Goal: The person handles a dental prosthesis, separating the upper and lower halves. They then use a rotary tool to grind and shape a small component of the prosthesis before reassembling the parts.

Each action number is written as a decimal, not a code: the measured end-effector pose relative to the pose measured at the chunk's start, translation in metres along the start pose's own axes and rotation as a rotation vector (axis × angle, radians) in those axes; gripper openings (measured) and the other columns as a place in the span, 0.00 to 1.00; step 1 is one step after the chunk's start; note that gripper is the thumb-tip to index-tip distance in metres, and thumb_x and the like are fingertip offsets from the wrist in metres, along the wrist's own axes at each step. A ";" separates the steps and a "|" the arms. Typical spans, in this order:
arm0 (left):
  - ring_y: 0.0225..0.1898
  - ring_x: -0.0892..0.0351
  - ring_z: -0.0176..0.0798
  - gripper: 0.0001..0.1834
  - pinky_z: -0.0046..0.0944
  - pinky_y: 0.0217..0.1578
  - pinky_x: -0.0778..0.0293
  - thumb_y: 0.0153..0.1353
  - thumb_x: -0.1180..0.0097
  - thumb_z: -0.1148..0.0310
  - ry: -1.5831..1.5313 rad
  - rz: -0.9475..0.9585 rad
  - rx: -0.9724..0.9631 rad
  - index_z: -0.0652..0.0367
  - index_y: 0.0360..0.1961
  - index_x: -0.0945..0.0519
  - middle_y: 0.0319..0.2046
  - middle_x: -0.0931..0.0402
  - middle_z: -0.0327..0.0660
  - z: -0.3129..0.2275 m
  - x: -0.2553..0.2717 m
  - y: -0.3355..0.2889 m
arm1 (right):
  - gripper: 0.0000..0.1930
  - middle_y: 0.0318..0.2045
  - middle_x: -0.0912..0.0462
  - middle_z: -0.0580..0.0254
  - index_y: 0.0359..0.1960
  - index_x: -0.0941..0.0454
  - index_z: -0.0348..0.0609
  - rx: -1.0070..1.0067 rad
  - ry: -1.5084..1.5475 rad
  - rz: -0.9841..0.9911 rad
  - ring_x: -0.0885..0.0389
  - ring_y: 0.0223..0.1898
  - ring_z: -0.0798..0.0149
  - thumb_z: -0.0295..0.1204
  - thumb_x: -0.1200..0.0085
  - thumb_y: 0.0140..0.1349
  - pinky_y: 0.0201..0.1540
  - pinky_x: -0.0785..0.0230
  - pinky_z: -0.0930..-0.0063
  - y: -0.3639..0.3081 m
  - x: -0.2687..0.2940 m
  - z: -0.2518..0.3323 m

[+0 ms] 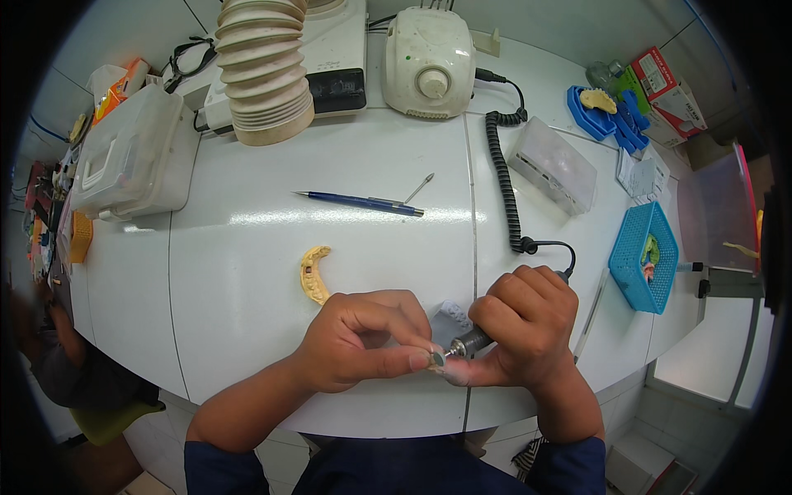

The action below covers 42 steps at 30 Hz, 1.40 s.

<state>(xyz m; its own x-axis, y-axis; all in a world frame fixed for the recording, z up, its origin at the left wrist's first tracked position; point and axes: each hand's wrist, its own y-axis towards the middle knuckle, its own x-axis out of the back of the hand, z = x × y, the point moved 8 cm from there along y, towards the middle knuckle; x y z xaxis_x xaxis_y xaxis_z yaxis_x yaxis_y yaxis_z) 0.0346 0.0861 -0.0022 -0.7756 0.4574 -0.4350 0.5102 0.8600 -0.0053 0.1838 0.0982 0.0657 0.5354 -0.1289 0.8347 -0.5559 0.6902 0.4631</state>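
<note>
In my right hand [532, 326] is a dark rotary handpiece [473, 341], its metal tip pointing left. A small greenish-grey disc [438, 360] sits at that tip, against the fingertips of my left hand [359, 340]. My left thumb and fingers are pinched together there; whatever small piece they hold is mostly hidden. Just beyond my hands lies a pale grey moulded piece [450, 318], partly covered. A yellow, curved dental cast [313, 276] rests on the table past my left hand.
A blue mechanical pencil [359, 202] and a small bur [419, 188] lie farther back. From the white control unit [429, 66] a coiled black cord [505, 181] runs to the handpiece. A ribbed hose [264, 74] hangs at the back; a blue basket [643, 257] stands right.
</note>
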 end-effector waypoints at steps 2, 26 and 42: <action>0.36 0.22 0.34 0.03 0.33 0.40 0.27 0.60 0.31 0.77 -0.006 -0.002 0.002 0.66 0.34 0.12 0.36 0.19 0.46 0.000 0.000 0.000 | 0.29 0.17 0.37 0.70 0.16 0.32 0.51 0.000 0.007 -0.014 0.34 0.19 0.65 0.59 0.29 0.42 0.23 0.46 0.70 0.001 0.000 0.000; 0.37 0.22 0.36 0.05 0.35 0.41 0.27 0.56 0.29 0.80 -0.074 0.039 -0.062 0.65 0.35 0.11 0.35 0.19 0.45 -0.003 -0.004 -0.001 | 0.31 0.18 0.36 0.69 0.17 0.29 0.50 0.030 0.016 -0.061 0.33 0.19 0.65 0.63 0.30 0.43 0.24 0.45 0.70 0.000 0.006 0.001; 0.36 0.22 0.35 0.05 0.33 0.40 0.26 0.57 0.30 0.80 -0.069 0.047 -0.045 0.66 0.36 0.11 0.35 0.19 0.46 0.000 -0.004 -0.001 | 0.30 0.18 0.37 0.69 0.17 0.29 0.50 0.041 0.034 -0.040 0.34 0.19 0.65 0.63 0.32 0.46 0.25 0.46 0.70 -0.001 0.003 0.002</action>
<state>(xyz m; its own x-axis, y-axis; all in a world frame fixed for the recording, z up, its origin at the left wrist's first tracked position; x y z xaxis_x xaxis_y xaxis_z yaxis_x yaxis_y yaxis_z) 0.0369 0.0831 -0.0003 -0.7228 0.4823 -0.4948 0.5270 0.8480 0.0568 0.1843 0.0956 0.0688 0.5784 -0.1313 0.8051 -0.5588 0.6552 0.5083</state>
